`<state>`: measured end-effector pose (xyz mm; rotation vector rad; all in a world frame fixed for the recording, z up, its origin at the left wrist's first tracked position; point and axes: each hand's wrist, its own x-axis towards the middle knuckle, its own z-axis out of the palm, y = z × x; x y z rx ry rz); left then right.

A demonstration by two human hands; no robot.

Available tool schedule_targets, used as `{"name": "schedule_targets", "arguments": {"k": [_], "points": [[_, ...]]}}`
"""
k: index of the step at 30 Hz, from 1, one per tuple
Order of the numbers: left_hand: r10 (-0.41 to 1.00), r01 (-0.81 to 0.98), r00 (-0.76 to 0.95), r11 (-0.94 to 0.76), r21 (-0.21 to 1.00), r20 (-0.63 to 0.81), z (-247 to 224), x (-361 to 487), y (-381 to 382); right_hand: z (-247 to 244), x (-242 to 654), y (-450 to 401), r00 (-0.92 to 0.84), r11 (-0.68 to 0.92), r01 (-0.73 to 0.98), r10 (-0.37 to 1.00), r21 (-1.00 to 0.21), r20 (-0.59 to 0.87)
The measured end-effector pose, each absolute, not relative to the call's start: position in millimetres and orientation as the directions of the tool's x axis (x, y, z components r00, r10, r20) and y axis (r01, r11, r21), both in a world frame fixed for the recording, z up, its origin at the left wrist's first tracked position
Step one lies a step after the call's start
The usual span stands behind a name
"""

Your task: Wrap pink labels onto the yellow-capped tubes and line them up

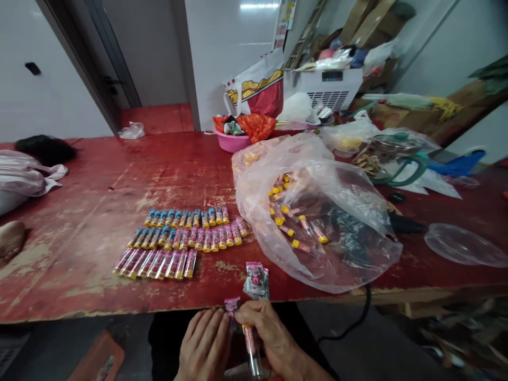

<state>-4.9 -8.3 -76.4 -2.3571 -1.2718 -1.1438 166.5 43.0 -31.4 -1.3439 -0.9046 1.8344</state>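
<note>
Both hands work just below the front edge of the red painted table (130, 174). My left hand (204, 344) has its fingers on a small pink packet (232, 306). My right hand (270, 333) closes around a clear tube with a pink label (251, 349), and its thumb meets the packet. A small stack of pink packets (256, 280) lies just beyond my right hand at the table's edge. Three rows of capped tubes (184, 238) lie side by side on the table to the left. A clear plastic bag (317, 227) holds many yellow-capped tubes.
A pink basin (232, 142) with orange bags stands behind the clear bag, beside a paper bag (257, 87). A clear plastic sheet (464, 244) lies at the right. A bundled cloth (24, 177) lies at the left. A black cable (353, 317) hangs below the table.
</note>
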Motion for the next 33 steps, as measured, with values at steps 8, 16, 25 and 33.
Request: {"name": "schedule_targets", "arguments": {"k": [8,16,25,33], "points": [[0.908,-0.377,-0.034,0.375,0.847,-0.417,-47.9,5.8,-8.4,-16.8,160.7,42.7,-0.430,-0.416,0.091,0.803,-0.905,-0.412],[0.835,-0.558,-0.217,0.319,0.766,-0.506,-36.6,7.3,-0.9,-23.3,179.8,45.4,-0.463,-0.417,0.027,0.801,-0.909,-0.381],[0.805,-0.695,-0.296,0.187,0.694,-0.514,-29.7,5.3,2.8,-3.7,204.7,41.5,-0.649,-0.263,-0.243,0.759,-0.934,-0.045],[0.746,-0.821,-0.253,0.172,0.544,-0.616,-28.0,11.2,7.2,-11.9,196.3,26.4,-0.547,0.213,-0.093,0.805,-0.973,0.229]]}}
